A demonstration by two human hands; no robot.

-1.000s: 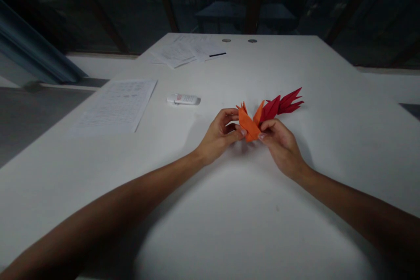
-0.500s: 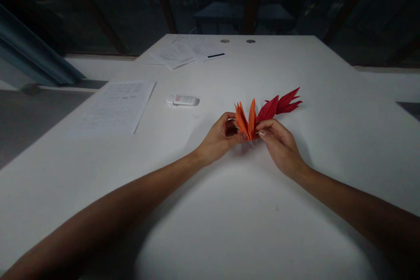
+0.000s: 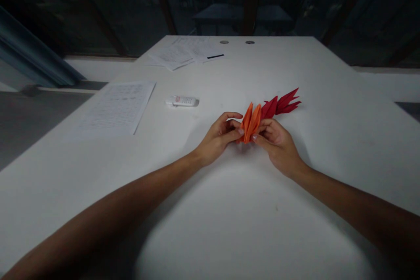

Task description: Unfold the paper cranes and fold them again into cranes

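The orange paper (image 3: 251, 126) is held up between two hands, a little above the white table (image 3: 210, 210). It is folded into long thin points that stand up side by side.

The left hand (image 3: 217, 139) is on the left of the orange paper. It pinches the low part with its thumb in front. Its pointing finger is bent over near the top of that side, and the other fingers are curled behind.

The right hand (image 3: 280, 143) is on the right of the orange paper. Its thumb is at the low right edge and its fingers are bent behind, so it pinches that side.

The red paper (image 3: 270, 108) is just to the right of the orange paper and a bit farther back. It has sharp tips that point up and away to the right. I cannot tell if the two are stuck together.

To the left of the orange paper, and a bit farther back, a white tube (image 3: 182, 101) lies on its side. Farther left is a page (image 3: 113, 107) with writing. Well behind the orange paper are more pages (image 3: 180, 52), a black strip (image 3: 215, 56) and two round discs (image 3: 250, 42).
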